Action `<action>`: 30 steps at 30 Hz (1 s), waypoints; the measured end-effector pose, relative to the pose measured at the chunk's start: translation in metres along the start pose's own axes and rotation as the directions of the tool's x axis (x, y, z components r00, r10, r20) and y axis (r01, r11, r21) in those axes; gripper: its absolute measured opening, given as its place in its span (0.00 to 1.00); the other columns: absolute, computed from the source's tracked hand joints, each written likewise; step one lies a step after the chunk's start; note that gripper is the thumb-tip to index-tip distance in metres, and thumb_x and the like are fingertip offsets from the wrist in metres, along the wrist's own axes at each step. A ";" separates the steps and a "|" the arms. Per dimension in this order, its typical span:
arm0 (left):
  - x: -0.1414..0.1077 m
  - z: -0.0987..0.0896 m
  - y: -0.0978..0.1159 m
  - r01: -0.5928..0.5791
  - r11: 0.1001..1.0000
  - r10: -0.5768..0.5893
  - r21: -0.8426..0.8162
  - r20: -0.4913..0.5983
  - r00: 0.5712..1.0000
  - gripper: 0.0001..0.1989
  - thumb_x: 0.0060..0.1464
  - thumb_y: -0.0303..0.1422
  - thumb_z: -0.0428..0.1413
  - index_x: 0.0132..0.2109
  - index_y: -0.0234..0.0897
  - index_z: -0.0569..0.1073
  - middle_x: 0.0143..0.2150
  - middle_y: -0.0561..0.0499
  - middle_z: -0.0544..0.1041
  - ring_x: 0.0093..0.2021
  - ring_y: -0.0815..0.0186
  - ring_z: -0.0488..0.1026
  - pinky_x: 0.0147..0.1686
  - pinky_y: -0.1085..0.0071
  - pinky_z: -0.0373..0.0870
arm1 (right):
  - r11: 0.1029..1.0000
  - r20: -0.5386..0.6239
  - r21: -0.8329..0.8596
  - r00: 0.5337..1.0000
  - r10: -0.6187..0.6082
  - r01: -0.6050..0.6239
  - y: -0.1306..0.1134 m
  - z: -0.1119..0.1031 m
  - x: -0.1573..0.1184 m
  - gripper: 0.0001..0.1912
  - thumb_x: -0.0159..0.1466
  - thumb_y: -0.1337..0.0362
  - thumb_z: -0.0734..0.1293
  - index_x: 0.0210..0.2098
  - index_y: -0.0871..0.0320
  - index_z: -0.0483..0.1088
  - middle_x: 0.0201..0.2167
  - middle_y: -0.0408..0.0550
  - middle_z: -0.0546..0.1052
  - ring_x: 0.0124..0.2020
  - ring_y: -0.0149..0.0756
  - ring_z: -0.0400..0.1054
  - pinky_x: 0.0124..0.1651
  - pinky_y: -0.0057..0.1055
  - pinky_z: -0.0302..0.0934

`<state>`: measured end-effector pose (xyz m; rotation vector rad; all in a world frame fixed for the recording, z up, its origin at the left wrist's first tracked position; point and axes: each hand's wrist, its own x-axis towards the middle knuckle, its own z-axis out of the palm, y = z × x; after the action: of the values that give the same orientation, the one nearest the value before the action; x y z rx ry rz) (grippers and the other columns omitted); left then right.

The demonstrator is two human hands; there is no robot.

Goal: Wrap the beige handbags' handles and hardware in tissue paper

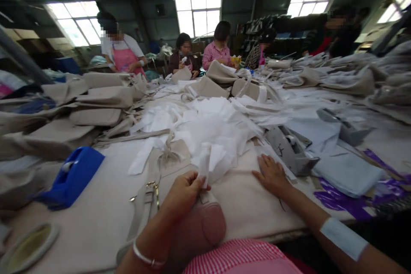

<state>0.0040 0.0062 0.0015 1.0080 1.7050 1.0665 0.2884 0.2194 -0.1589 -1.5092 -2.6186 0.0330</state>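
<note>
My left hand (183, 195) is closed, pinching a white paper strip (204, 158) between thumb and fingers. The strip stands nearly upright. Below that hand is a bag part (213, 222) with a rounded, pinkish end, partly hidden by my wrist. To its left lies a beige strap (148, 201) with gold-coloured buckle hardware. My right hand (272, 175) rests palm down on the cloth-covered table (247, 205), fingers stretched out, holding nothing. Just ahead of both hands spreads a heap of white paper sheets (212, 122).
A blue tape dispenser (75, 175) stands left; a grey one (290, 147) sits beyond my right hand. Beige bags (105, 96) pile up on the left, more (340, 79) on the right. Purple plastic (340, 199) lies at the right edge. Several co-workers (123, 51) stand or sit across the table.
</note>
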 end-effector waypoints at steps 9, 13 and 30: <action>-0.025 0.007 0.003 -0.086 0.993 0.083 -0.080 -0.047 0.995 0.15 0.49 0.33 0.60 0.45 0.36 0.76 0.42 0.46 0.81 0.42 0.56 0.77 0.40 0.66 0.71 | 0.967 -0.177 0.137 0.966 -0.191 0.216 0.000 0.021 0.039 0.30 0.65 0.57 0.54 0.59 0.72 0.64 0.59 0.67 0.68 0.62 0.51 0.60 0.63 0.47 0.56; -0.042 -0.016 0.007 -0.141 0.936 0.184 0.322 -0.107 0.977 0.22 0.49 0.40 0.61 0.52 0.37 0.76 0.46 0.42 0.81 0.46 0.52 0.77 0.45 0.62 0.70 | 0.952 -0.242 0.177 0.948 -0.205 0.251 0.009 0.028 0.042 0.25 0.62 0.61 0.55 0.54 0.67 0.69 0.52 0.64 0.74 0.55 0.50 0.69 0.60 0.47 0.61; -0.050 -0.140 -0.049 0.288 0.667 -0.007 0.687 -0.381 0.925 0.15 0.53 0.45 0.55 0.33 0.39 0.78 0.34 0.45 0.81 0.36 0.58 0.76 0.36 0.68 0.67 | 0.914 -0.220 0.274 0.945 -0.244 0.300 0.004 0.006 0.033 0.17 0.62 0.62 0.57 0.46 0.53 0.72 0.48 0.67 0.74 0.51 0.58 0.70 0.57 0.51 0.61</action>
<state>-0.1209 -0.0880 0.0044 1.1641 2.5791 0.4206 0.2748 0.2502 -0.1625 -0.9891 -2.5095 0.2498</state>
